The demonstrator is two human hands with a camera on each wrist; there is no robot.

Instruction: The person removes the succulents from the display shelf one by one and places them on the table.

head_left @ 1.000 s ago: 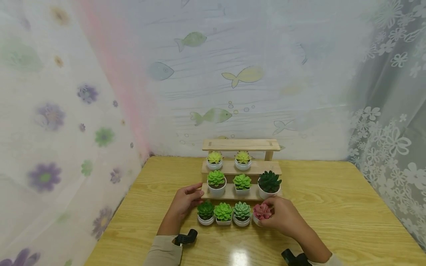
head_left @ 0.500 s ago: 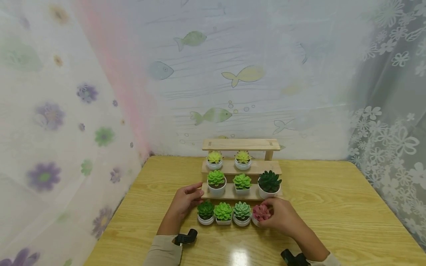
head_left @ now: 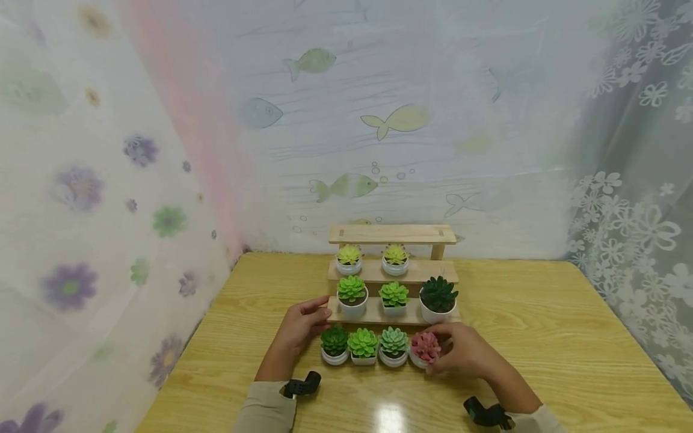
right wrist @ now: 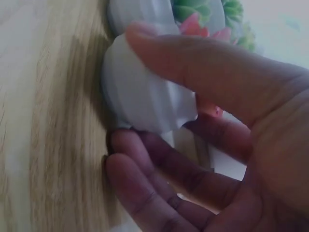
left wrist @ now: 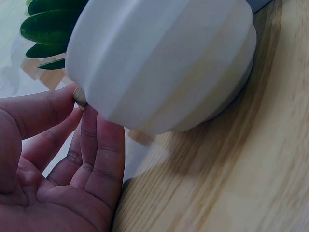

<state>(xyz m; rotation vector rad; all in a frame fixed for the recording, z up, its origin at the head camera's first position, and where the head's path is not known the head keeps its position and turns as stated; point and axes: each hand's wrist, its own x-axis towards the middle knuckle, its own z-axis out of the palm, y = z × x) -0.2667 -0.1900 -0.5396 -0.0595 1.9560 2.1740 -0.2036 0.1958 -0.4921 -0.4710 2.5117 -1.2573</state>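
My left hand (head_left: 299, 325) pinches the left end of the wooden tiered shelf (head_left: 411, 314) at its lowest tier; the left wrist view shows thumb and finger on the wood's edge (left wrist: 79, 96). Close by stands a dark green potted succulent (head_left: 334, 346), its ribbed white pot (left wrist: 159, 63) large in that view. My right hand (head_left: 462, 352) is curled round a pink potted succulent (head_left: 425, 347), thumb across the front of its white pot (right wrist: 145, 96), fingers behind and beside it. That pot stands upright at the right end of a row on the table before the shelf.
Between the end pots stand a bright green succulent (head_left: 363, 346) and a pale green one (head_left: 393, 346). The lowest tier bears three plants, including a big dark one (head_left: 438, 297). Two yellow-green plants (head_left: 349, 257) sit on the middle tier. A patterned cloth (head_left: 346, 150) hangs behind the table (head_left: 541, 337).
The pink succulent has shifted slightly left towards the row, then stayed put. Most recently my right hand has drawn a little to the right, loosening around it. My left hand stays in place.
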